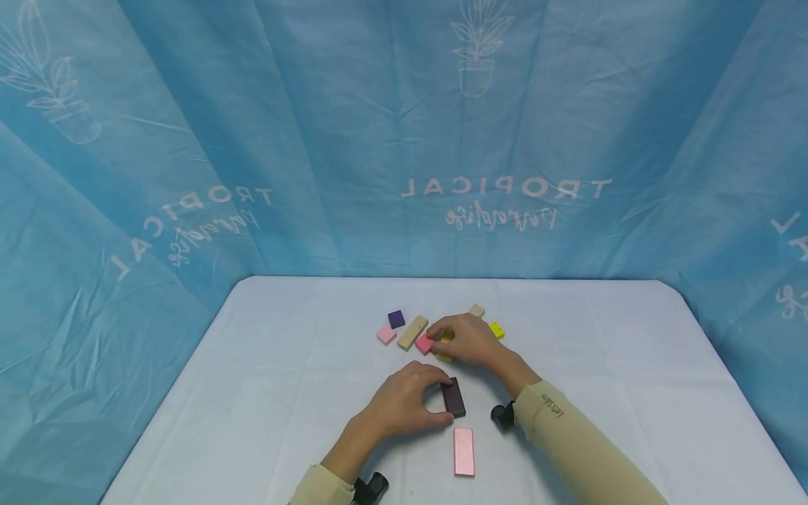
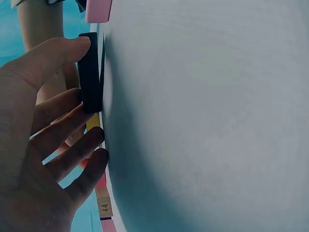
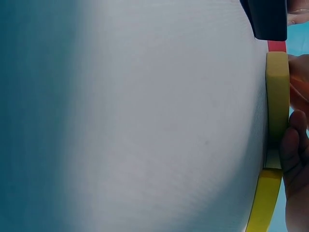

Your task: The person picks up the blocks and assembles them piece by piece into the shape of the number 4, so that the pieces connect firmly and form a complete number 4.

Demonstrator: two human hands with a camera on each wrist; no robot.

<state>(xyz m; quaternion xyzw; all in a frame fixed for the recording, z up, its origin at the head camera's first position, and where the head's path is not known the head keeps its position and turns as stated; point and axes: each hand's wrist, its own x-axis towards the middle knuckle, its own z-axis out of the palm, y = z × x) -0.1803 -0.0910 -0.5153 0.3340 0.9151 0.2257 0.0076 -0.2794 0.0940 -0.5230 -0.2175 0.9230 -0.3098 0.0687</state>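
Observation:
My left hand (image 1: 404,401) holds a dark brown block (image 1: 453,398) by its ends between thumb and fingertips, just above or on the table. In the left wrist view the thumb of the left hand (image 2: 48,111) lies on one end of the dark block (image 2: 90,72). Farther back, my right hand (image 1: 470,340) pinches a red block (image 1: 423,344) between thumb and index finger. A yellow block (image 1: 445,358) sits partly under that hand. The right wrist view shows the right hand (image 3: 298,145) beside a yellow block (image 3: 277,96), with the red block (image 3: 276,46) beyond.
A pink block (image 1: 463,452) lies nearest me. Left of the red block are a wooden block (image 1: 413,333), a small pink block (image 1: 386,335) and a purple block (image 1: 395,319). Another wooden block (image 1: 476,310) and a bright yellow block (image 1: 496,330) lie behind the right hand.

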